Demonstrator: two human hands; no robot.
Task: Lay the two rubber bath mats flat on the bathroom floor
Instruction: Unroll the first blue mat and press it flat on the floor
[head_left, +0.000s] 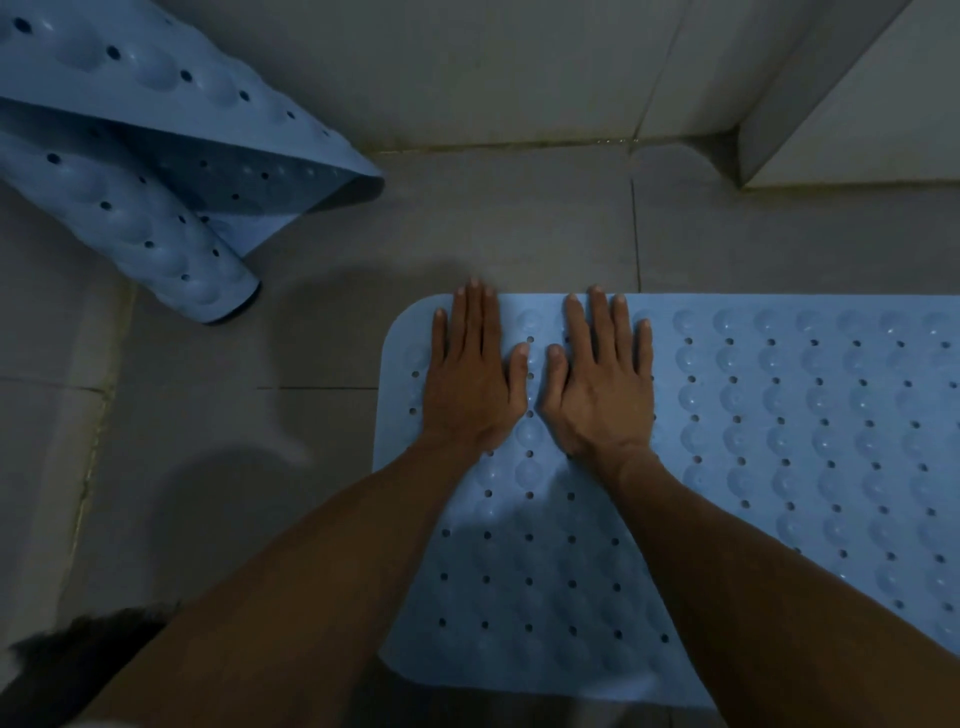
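Note:
One blue rubber bath mat (779, 441), dotted with holes and round bumps, lies flat on the grey tiled floor and runs out of the right side of the view. My left hand (472, 374) and my right hand (602, 379) rest palm-down side by side on its far left end, fingers stretched out and holding nothing. The second blue mat (135, 156) sits at the upper left, loosely curled and folded over itself, with one rolled end near the floor and a flap hanging open.
Grey floor tiles (467, 218) with dark grout lines lie between the two mats. A tiled wall (467, 67) rises at the top, and a pale raised ledge (857, 104) stands at the upper right corner. Something dark shows at the bottom left edge.

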